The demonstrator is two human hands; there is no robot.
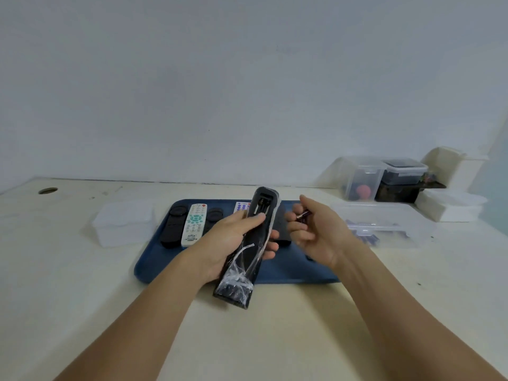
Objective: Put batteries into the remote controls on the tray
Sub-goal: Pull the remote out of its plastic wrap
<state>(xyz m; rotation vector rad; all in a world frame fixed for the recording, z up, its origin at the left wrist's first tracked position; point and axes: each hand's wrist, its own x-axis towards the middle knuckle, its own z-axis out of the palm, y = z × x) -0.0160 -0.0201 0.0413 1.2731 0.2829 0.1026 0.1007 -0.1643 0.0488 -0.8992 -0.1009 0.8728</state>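
1. Two bare forearms are reaching in from the near edge over a matte, cream-coloured tabletop.
2. The left hand is gripping a long, slim black remote lifted above the tray, back side up; the thumb is lying across the top face and the fingers are curling round from beneath, clamped on the body. Clear, crinkled plastic wrap is clinging to the remote, bunching in glossy folds at its near end. At its far end the battery bay is sitting open, a dark rectangular recess.
3. The right hand is hovering just beside the remote, pinching a small dark cylindrical battery between thumb and curled fingers.
4. Under both hands a blue, smooth tray with rounded corners is lying flat. On its left part a white remote with green and grey buttons is resting between two black remotes.
5. Left of the tray a frosted, translucent plastic box is standing. To the right a shallow clear container is holding what look like more batteries.
6. Farther right, against the plain pale wall, clear lidded tubs are stacking up.
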